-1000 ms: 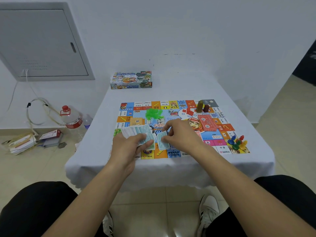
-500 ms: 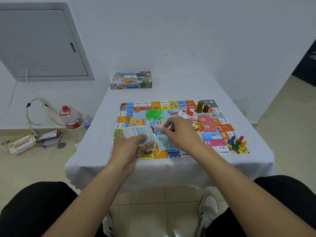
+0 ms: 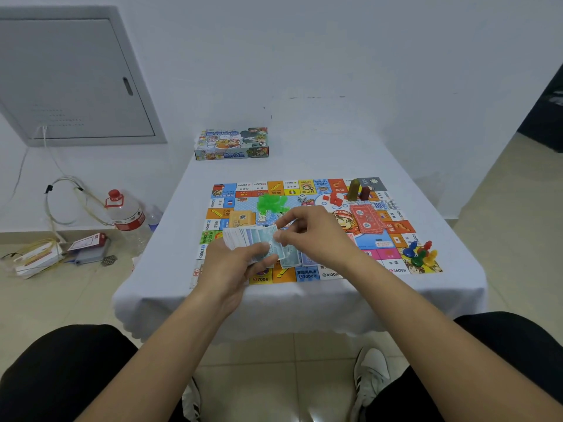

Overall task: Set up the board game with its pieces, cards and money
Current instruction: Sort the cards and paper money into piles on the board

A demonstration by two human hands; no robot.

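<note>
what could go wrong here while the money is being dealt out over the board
1. The left hand holds a loose fan of notes; as the right hand pulls one off, others could slide out onto the board.
2. The dealt notes lie near the board's front edge and could slip off the table.
3. The green pieces sit just beyond the hands, so reaching forward may scatter them.

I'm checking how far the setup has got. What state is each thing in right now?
Colourful printed game board: unfolded flat on the table.
Fan of paper money notes: gripped in the left hand.
Right hand: pinching a note at the fan's edge.
Dealt bluish notes: lying on the board.
Cardboard game box: closed, at the table's far edge.
Coloured plastic pawns: clustered on the near right corner.
</note>
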